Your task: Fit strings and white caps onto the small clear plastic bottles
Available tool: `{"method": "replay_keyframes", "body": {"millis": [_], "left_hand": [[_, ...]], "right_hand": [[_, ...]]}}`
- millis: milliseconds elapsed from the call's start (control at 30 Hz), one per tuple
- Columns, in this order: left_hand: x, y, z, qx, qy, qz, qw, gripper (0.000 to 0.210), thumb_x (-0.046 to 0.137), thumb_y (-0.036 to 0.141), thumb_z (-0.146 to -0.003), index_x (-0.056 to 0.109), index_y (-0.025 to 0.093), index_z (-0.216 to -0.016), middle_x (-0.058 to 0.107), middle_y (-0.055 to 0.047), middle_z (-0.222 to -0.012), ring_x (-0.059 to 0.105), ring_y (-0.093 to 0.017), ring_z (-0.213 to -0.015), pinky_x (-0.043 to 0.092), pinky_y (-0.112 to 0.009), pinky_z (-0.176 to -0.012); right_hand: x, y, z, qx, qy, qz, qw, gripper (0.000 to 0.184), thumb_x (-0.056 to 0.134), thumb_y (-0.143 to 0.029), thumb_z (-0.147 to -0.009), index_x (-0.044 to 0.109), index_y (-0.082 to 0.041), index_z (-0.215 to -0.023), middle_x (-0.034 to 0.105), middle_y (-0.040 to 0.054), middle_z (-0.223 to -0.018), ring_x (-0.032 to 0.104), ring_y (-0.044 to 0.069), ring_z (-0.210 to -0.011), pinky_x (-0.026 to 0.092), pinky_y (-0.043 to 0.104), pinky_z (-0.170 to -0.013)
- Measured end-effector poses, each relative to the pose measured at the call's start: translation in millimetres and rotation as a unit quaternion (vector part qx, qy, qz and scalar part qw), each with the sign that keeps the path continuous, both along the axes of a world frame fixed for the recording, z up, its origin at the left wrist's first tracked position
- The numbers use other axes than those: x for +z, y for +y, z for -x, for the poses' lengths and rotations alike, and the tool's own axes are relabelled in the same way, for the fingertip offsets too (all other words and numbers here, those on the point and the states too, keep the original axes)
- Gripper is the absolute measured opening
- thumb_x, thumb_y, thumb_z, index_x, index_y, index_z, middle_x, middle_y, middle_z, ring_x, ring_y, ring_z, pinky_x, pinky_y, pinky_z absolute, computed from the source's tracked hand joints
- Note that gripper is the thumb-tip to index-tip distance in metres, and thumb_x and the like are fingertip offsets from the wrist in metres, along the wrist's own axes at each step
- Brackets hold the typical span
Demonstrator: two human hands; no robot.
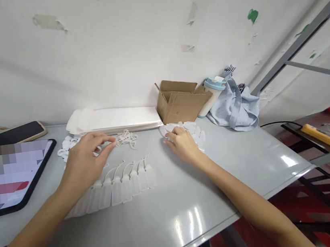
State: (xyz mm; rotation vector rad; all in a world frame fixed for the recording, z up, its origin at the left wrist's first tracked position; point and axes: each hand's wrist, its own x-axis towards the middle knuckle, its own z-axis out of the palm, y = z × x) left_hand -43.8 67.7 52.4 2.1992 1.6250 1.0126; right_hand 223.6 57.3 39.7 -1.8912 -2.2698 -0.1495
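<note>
My left hand (86, 160) is raised over the left part of the table, thumb and forefinger brought together in a pinch. Whatever lies between those fingertips is too small to make out. Just past them is a loose pile of thin white strings (128, 138). Below my left hand, a row of frosted flat tags (126, 187) lies side by side, each with a string at its top. My right hand (182, 141) reaches down with bent fingers into a pile of clear plastic pieces (199, 133); its grip is partly hidden. White small parts (68, 144) are heaped behind my left wrist.
A stack of white flat sheets (118, 119) lies along the wall beside an open cardboard box (180, 103). A blue-lidded cup (212, 93) and a light blue cloth bag (236, 108) stand right of it. At left are a tablet (19, 199) and a dark phone-like device (17, 134).
</note>
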Motion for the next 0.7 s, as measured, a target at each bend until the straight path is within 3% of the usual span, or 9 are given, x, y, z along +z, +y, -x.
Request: {"method": "replay_keyframes", "body": {"millis": [100,233,433,600,700], "left_hand": [[9.9,-4.6,-2.8,0.046,-0.109,0.038,0.992,0.020,0.058,0.038,-0.080,0.068,0.021,-0.086,0.067,-0.001,-0.095,0.057,-0.016,-0.077,0.044,-0.027,-0.069],[18.0,-7.1,-4.9,0.107,-0.220,0.131,0.961,0.027,0.067,0.041,-0.074,0.071,0.021,-0.092,0.069,-0.001,-0.082,0.056,-0.016,-0.072,0.042,-0.024,-0.060],[21.4,-8.9,-5.8,0.066,-0.370,0.213,0.902,0.032,0.076,0.033,-0.070,0.065,0.021,-0.097,0.069,0.002,-0.079,0.058,-0.011,-0.071,0.044,-0.022,-0.069],[15.9,-11.4,-8.7,0.018,-0.454,0.289,0.843,0.024,0.076,0.028,-0.069,0.064,0.018,-0.086,0.069,0.000,-0.076,0.060,-0.011,-0.071,0.049,-0.022,-0.072],[11.5,-17.7,-14.1,-0.010,-0.483,0.334,0.809,0.019,0.075,0.026,-0.071,0.064,0.018,-0.085,0.070,-0.002,-0.078,0.061,-0.011,-0.072,0.051,-0.022,-0.073]], "right_hand": [[3.0,-3.1,4.7,-0.034,-0.067,0.007,0.997,0.028,0.049,-0.031,-0.094,0.066,-0.014,-0.107,0.063,0.0157,-0.101,0.053,0.030,-0.100,0.039,0.038,-0.080],[2.5,-2.8,7.9,-0.066,-0.106,0.016,0.992,0.034,0.044,-0.037,-0.095,0.063,-0.011,-0.107,0.065,0.0187,-0.097,0.054,0.034,-0.099,0.037,0.041,-0.079],[-1.4,-0.8,5.2,-0.102,-0.077,-0.001,0.992,0.026,0.045,-0.024,-0.091,0.062,-0.012,-0.107,0.066,0.0187,-0.096,0.057,0.034,-0.094,0.038,0.040,-0.075],[7.8,-9.8,2.3,-0.103,0.039,-0.061,0.992,0.024,0.045,-0.015,-0.087,0.063,-0.010,-0.102,0.066,0.0177,-0.094,0.057,0.033,-0.093,0.040,0.041,-0.076],[15.0,-24.5,10.5,-0.007,0.241,-0.112,0.964,0.020,0.051,-0.019,-0.087,0.062,-0.013,-0.102,0.067,0.0134,-0.098,0.058,0.026,-0.093,0.043,0.038,-0.080]]}}
